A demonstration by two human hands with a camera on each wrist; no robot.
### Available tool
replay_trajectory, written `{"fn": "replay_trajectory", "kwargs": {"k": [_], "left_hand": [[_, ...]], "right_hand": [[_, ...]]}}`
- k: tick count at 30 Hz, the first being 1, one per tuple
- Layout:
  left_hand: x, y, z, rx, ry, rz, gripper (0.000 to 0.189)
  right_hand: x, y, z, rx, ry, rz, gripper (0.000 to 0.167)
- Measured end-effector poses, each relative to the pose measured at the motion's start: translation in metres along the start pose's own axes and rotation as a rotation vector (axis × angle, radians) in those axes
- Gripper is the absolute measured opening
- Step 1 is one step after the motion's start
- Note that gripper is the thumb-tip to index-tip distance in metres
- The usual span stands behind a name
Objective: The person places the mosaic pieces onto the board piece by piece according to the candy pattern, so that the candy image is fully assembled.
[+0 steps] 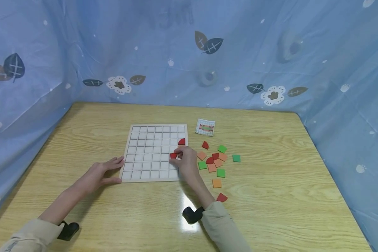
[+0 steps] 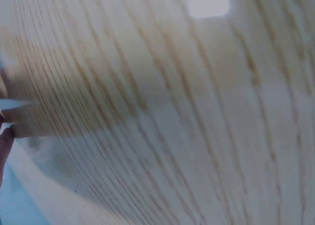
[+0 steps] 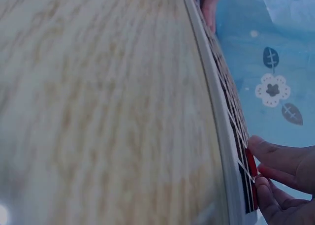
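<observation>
My right hand pinches a red quarter-circle tile between thumb and fingers, at the right side of a white grid board. In the right wrist view the red tile is down at the board's cells, between the fingertips. Above the hand, a red quarter-circle tile lies in a cell at the right edge, with an orange tile just below it, partly covered by the fingers. My left hand rests at the board's lower left edge, fingers spread and touching the frame.
Right of the board lie several loose tiles: green squares, orange squares and red quarter-circles. A small pattern card lies behind them. The wooden table meets a blue patterned curtain at back and sides.
</observation>
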State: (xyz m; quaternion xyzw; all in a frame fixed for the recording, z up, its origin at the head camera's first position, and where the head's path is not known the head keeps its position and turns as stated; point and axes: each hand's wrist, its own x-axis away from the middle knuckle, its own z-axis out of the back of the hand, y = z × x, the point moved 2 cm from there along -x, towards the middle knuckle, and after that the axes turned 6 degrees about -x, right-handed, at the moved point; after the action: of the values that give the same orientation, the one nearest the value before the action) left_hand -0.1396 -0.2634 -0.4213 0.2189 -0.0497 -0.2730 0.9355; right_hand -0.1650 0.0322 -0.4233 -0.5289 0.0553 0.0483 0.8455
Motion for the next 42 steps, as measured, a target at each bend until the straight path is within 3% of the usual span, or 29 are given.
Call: {"fn": "replay_trajectory", "kwargs": {"k": [16, 30, 37, 42], "left_hand": [[0.000, -0.001, 0.000, 0.000, -0.017, 0.021, 0.069], [-0.001, 0.002, 0.000, -0.015, 0.008, -0.011, 0.067], [-0.001, 0.002, -0.001, -0.001, -0.005, 0.004, 0.068], [-0.001, 0.002, 0.000, -0.011, 0.005, -0.007, 0.067]], "right_hand": [[-0.005, 0.000, 0.001, 0.007, -0.021, -0.042, 0.012], [-0.007, -0.003, 0.001, 0.080, -0.031, 0.010, 0.009], [-0.001, -0.002, 0.006, -0.014, -0.024, 0.021, 0.015], [0.005, -0.005, 0.027, -0.111, 0.003, 0.017, 0.020]]}}
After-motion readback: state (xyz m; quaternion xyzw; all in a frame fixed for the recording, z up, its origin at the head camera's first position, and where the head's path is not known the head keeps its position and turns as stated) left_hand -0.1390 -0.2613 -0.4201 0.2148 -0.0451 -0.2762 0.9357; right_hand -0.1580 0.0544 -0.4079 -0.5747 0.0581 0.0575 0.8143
